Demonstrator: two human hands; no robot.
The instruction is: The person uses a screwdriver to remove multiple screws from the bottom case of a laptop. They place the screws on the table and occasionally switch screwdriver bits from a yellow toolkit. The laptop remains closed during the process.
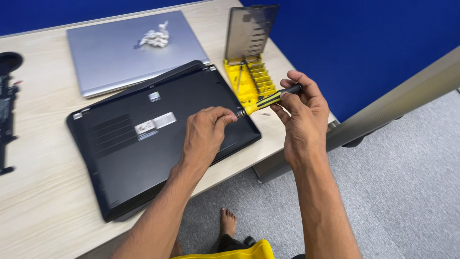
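Both forearms are bare from elbow to wrist, with no sleeves, watch, bracelet or rings showing on the left hand [203, 136] or the right hand [302, 120]. The nails are short and unpainted, and fine hair covers the forearms. At the bottom edge a fold of bright yellow garment [239, 252] lies over a darker piece of clothing, and 1 bare foot [228, 223], without shoe or sock, shows just above it.
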